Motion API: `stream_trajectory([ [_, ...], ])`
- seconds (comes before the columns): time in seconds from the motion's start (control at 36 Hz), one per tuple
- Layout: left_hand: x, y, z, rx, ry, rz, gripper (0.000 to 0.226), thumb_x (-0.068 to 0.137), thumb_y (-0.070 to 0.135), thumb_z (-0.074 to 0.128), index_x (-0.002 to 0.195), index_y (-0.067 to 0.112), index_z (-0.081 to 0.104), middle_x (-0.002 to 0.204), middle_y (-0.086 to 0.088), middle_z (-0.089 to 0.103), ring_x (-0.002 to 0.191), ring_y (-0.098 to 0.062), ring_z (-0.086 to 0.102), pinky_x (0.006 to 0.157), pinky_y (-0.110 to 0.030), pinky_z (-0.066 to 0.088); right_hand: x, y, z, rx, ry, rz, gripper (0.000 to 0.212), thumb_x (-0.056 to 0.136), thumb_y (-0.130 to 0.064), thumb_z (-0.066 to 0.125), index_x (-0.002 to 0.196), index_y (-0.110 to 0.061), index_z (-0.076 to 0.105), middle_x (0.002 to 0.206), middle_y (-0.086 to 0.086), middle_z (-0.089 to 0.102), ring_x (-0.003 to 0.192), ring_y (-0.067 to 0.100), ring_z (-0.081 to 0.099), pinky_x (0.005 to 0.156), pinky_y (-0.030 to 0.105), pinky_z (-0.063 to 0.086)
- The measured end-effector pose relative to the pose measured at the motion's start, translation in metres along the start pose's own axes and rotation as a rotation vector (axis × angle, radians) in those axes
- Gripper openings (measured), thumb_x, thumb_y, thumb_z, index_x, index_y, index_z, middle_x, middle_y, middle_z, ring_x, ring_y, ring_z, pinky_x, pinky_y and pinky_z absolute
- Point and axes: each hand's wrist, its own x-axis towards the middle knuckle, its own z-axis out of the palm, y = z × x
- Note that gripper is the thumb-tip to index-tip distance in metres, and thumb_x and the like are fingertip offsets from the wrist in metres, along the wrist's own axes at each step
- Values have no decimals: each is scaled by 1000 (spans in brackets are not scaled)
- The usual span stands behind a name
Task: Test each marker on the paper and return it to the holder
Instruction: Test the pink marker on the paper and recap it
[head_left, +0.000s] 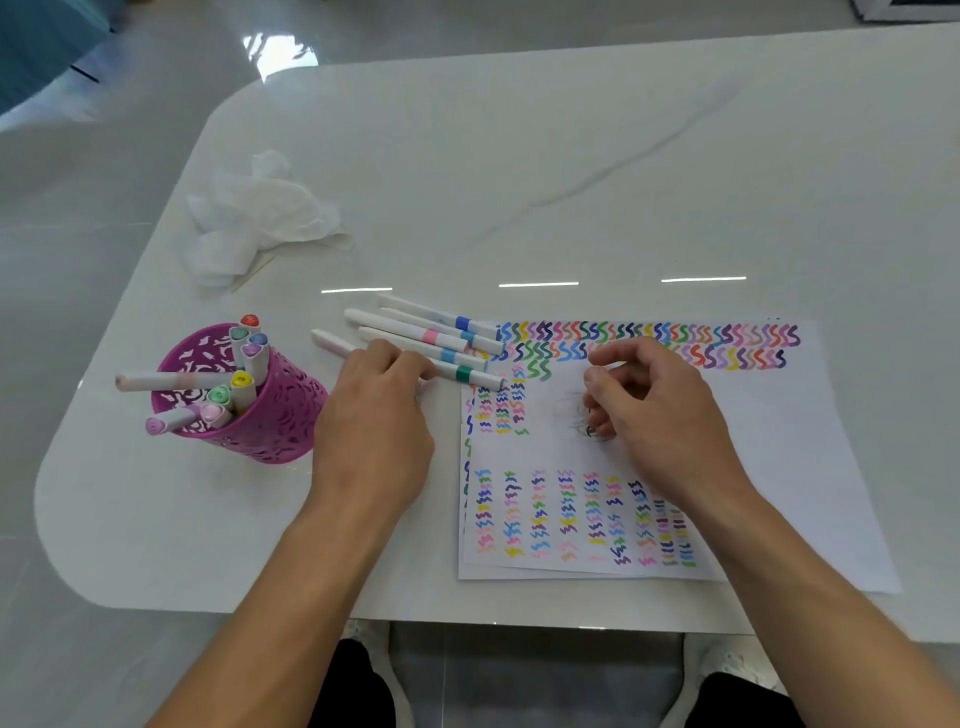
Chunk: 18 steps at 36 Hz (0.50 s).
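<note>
On the white table (571, 171), the left hand (376, 415) lies palm down over the near ends of the loose markers (426, 335), its fingers curled onto them, though whether they grip one cannot be told. The right hand (654, 410) hovers over the paper (779, 441) covered in coloured squiggles, fingers bent inward and narrow; whether they hold anything is unclear. The purple holder (270, 415) stands to the left with several capped markers in it, near a crumpled tissue (254, 218).

A white marble-veined table (571, 156) with rounded corners stands on glossy pale floor tiles (78, 218) — 3 light streaks reflect.
</note>
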Motion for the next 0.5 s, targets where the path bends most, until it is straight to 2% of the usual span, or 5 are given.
stream_trajectory([
  [0.14, -1, 1, 1, 13, 2, -30, 35, 86, -5, 62, 113, 15, 71, 108, -3, 60, 103, -24, 53, 78, -38, 50, 0, 0, 0, 2, -7, 0, 6, 101, -25, 65, 104, -30, 66, 80, -9, 75, 65, 11, 72, 73, 36, 61],
  [0.22, 0, 2, 1, 25, 19, -41, 36, 86, -7, 62, 114, 13, 71, 107, -5, 59, 104, -25, 51, 75, -33, 43, -1, 0, -1, -2, -8, 2, 6, 101, -25, 65, 104, -30, 65, 81, -11, 75, 65, 10, 72, 74, 35, 62],
  [0.33, 0, 3, 0, 42, 41, -50, 37, 82, -11, 61, 112, 8, 71, 110, -10, 55, 105, -28, 49, 71, -33, 38, -1, -1, -1, -1, -10, 6, 6, 101, -25, 65, 105, -30, 66, 80, -10, 75, 66, 10, 72, 75, 37, 62],
  [0.5, 0, 1, 1, 74, 16, -77, 25, 86, -6, 65, 104, 9, 72, 107, -6, 58, 101, -24, 49, 72, -29, 36, -1, -2, -1, 2, -14, 3, 5, 101, -25, 65, 104, -29, 65, 81, -11, 75, 65, 10, 71, 73, 35, 62],
])
